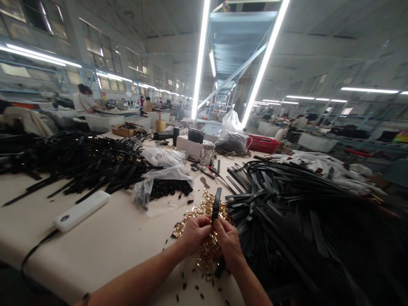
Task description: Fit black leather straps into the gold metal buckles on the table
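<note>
My left hand and my right hand meet at the near edge of the table, both pinched on one black strap that stands up between them. Directly under and behind my hands lies a heap of gold metal buckles. A big pile of black straps spreads to the right of my right hand. A clear bag of small black loops lies just beyond my left hand.
A white power bank with a black cable lies at left on the cream table. Another heap of black straps fills the far left. A glass jar, boxes and a red basket stand further back. People work at distant tables.
</note>
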`<act>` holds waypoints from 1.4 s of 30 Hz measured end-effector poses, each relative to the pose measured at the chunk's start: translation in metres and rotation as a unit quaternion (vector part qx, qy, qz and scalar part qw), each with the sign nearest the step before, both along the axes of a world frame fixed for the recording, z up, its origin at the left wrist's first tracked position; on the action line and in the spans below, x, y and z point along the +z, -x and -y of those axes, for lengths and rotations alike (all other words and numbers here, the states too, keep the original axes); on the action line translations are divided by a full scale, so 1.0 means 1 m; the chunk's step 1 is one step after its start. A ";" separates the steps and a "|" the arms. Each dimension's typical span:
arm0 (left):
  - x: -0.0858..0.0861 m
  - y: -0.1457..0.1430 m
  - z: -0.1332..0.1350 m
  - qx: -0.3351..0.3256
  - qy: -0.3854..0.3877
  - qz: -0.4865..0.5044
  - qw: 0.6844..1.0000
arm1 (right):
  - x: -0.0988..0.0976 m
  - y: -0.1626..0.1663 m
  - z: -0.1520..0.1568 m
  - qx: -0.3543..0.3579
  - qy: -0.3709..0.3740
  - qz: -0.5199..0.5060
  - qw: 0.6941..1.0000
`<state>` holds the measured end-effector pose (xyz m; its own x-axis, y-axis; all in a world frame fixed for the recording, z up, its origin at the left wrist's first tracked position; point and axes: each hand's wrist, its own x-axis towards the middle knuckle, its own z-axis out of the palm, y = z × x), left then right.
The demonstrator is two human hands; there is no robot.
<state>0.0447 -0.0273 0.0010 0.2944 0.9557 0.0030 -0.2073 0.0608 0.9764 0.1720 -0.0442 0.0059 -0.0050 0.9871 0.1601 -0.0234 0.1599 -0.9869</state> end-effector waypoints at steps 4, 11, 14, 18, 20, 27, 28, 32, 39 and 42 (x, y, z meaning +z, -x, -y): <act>-0.002 -0.001 -0.001 -0.011 -0.071 -0.042 0.997 | -0.005 -0.006 -0.004 -0.021 0.004 -0.007 1.000; 0.002 0.032 -0.028 0.093 0.029 0.018 0.995 | -0.018 -0.021 -0.015 -0.064 0.016 -0.011 0.998; 0.012 0.053 -0.041 0.145 0.072 0.059 0.985 | -0.016 -0.023 -0.015 -0.067 -0.002 0.021 0.997; 0.037 0.074 -0.051 0.166 0.062 0.052 0.983 | -0.003 -0.027 -0.010 -0.103 -0.058 0.061 0.991; 0.050 0.079 -0.053 0.169 0.044 0.048 0.983 | 0.006 -0.032 -0.007 -0.136 -0.083 0.055 0.986; 0.050 0.095 -0.061 0.062 -0.039 -0.188 0.980 | 0.013 -0.038 -0.006 -0.144 -0.097 0.105 0.979; 0.046 0.099 -0.065 0.056 -0.048 -0.240 0.968 | 0.011 -0.036 -0.006 -0.135 -0.096 0.120 0.979; 0.030 0.125 -0.085 0.090 -0.069 -0.376 0.919 | 0.002 -0.031 -0.006 -0.119 -0.113 0.186 0.969; 0.016 0.154 -0.107 0.129 -0.125 -0.517 0.837 | -0.007 -0.038 -0.012 -0.136 -0.130 0.277 0.942; 0.012 0.153 -0.112 0.126 -0.147 -0.560 0.805 | -0.009 -0.040 -0.014 -0.141 -0.128 0.283 0.940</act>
